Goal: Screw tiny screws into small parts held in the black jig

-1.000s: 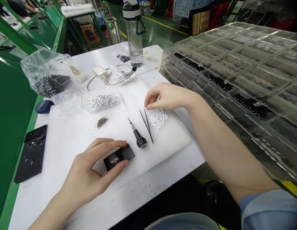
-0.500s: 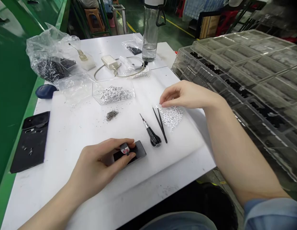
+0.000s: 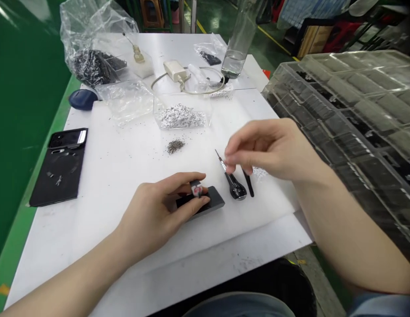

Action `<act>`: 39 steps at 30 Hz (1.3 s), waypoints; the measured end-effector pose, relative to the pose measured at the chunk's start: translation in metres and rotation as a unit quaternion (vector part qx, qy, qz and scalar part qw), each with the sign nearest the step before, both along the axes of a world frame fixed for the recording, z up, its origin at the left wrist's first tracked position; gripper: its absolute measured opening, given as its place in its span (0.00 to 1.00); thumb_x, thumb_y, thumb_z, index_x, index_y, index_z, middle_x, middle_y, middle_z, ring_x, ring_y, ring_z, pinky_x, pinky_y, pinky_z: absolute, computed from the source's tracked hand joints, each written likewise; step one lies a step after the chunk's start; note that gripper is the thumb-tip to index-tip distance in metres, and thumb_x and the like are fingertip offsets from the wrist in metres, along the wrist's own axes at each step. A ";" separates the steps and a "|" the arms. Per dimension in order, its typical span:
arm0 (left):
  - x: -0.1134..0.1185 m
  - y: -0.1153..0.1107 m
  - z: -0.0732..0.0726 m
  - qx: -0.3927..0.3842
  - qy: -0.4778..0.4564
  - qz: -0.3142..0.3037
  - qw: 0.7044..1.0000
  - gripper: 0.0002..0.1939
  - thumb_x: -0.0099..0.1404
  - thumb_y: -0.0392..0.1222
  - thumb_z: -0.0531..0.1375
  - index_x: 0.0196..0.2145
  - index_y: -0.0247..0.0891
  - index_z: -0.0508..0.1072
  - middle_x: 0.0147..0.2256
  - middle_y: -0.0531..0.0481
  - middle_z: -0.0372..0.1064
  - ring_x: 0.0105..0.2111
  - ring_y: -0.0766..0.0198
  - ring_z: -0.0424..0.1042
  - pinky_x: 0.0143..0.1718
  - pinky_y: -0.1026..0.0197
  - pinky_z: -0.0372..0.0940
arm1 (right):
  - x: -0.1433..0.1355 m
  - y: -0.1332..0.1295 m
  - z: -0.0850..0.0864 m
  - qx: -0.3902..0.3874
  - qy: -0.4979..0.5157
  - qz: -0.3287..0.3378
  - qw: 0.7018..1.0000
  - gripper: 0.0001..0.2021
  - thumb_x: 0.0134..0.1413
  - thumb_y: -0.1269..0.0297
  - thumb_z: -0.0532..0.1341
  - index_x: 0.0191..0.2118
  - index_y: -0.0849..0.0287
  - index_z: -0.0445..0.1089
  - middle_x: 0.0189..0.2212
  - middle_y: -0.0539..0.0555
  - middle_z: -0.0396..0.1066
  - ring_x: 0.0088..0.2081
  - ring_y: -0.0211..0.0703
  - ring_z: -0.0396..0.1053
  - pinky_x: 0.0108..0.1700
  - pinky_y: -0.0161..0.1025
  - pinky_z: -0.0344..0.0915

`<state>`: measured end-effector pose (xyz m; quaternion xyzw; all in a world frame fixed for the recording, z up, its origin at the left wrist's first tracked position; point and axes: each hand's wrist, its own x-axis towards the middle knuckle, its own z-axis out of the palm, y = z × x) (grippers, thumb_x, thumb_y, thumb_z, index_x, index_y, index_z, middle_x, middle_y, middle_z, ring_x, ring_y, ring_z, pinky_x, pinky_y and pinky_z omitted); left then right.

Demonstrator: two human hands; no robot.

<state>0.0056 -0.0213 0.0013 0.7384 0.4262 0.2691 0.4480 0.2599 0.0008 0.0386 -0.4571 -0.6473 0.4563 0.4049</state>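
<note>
Now the right hand comes back from the white bits toward the left hand, its pinch narrow, contents unclear, so both hands near the part the left grips; the block lies under that grip

Workshop or factory floor, small-parts bench work. Signs: green floor marked with yellow line; partitioned trays stacked right, dark pieces in some cells. On white bench: screwdriver, heap of tiny metallic bits, clear box of small white pieces.
</note>
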 end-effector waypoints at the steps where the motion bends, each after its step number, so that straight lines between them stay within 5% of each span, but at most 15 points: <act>1: 0.001 0.000 0.001 -0.004 -0.004 -0.002 1.000 0.16 0.68 0.47 0.68 0.53 0.46 0.80 0.39 0.56 0.85 0.37 0.60 0.85 0.38 0.62 0.79 | -0.008 -0.005 -0.003 0.014 0.029 0.013 0.999 0.08 0.53 0.75 0.73 0.33 0.53 0.80 0.26 0.46 0.81 0.27 0.36 0.80 0.22 0.30 0.72; 5: 0.002 0.002 0.004 0.007 -0.018 -0.016 1.000 0.11 0.69 0.43 0.68 0.49 0.47 0.81 0.38 0.59 0.84 0.36 0.65 0.83 0.38 0.65 0.77 | -0.025 -0.019 -0.012 0.034 0.085 0.067 0.994 0.14 0.52 0.77 0.74 0.41 0.50 0.83 0.35 0.46 0.84 0.35 0.36 0.83 0.32 0.29 0.79; 11: 0.001 0.001 0.002 0.022 -0.012 -0.019 1.000 0.14 0.69 0.43 0.67 0.52 0.45 0.80 0.40 0.57 0.84 0.38 0.62 0.83 0.38 0.63 0.76 | -0.026 -0.023 -0.014 0.084 -0.006 0.020 0.996 0.08 0.66 0.69 0.66 0.41 0.51 0.83 0.31 0.47 0.82 0.28 0.34 0.79 0.23 0.32 0.71; 19: 0.002 0.002 0.005 0.047 -0.011 -0.030 0.998 0.11 0.70 0.41 0.67 0.49 0.45 0.81 0.35 0.60 0.84 0.33 0.67 0.81 0.32 0.67 0.72 | -0.029 -0.020 -0.019 0.213 -0.111 0.079 0.968 0.08 0.63 0.70 0.68 0.41 0.49 0.84 0.40 0.52 0.80 0.39 0.40 0.78 0.36 0.39 0.75; 24: 0.002 0.000 0.006 0.038 -0.006 -0.016 0.999 0.11 0.70 0.41 0.67 0.50 0.45 0.82 0.36 0.61 0.84 0.35 0.66 0.83 0.32 0.68 0.72 | -0.033 -0.023 -0.021 0.193 -0.125 0.064 0.971 0.09 0.64 0.70 0.67 0.42 0.47 0.84 0.42 0.51 0.82 0.41 0.41 0.79 0.45 0.41 0.79; 34: 0.003 0.001 0.006 0.061 -0.001 -0.022 0.998 0.08 0.71 0.41 0.65 0.46 0.42 0.82 0.34 0.59 0.83 0.32 0.68 0.81 0.31 0.69 0.70 | -0.040 -0.027 -0.019 0.121 -0.109 0.034 0.986 0.06 0.60 0.71 0.69 0.39 0.50 0.79 0.39 0.48 0.80 0.37 0.39 0.76 0.31 0.39 0.72; 39: 0.002 0.000 0.009 0.065 0.012 -0.042 0.997 0.10 0.69 0.42 0.65 0.47 0.41 0.81 0.37 0.55 0.84 0.35 0.63 0.82 0.36 0.65 0.74 | -0.041 -0.028 -0.017 0.071 -0.084 0.056 0.992 0.09 0.56 0.75 0.67 0.35 0.51 0.73 0.37 0.49 0.77 0.37 0.40 0.74 0.32 0.41 0.72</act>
